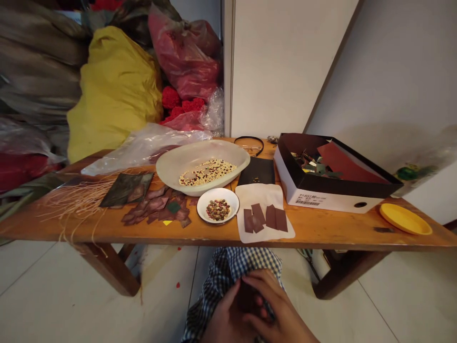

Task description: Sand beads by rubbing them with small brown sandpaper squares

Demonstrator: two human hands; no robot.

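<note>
Past the held brown piece [246, 296], the box label [307, 200] reads "851".

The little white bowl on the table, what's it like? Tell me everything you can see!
The small white bowl is round, with a thin dark rim and a smooth, shiny look, perhaps enamel or ceramic. It sits upright near the front edge of the wooden table, holding a heap of tiny mixed bits, brown, green, reddish and cream. A bigger pale basin is just behind it.
</note>
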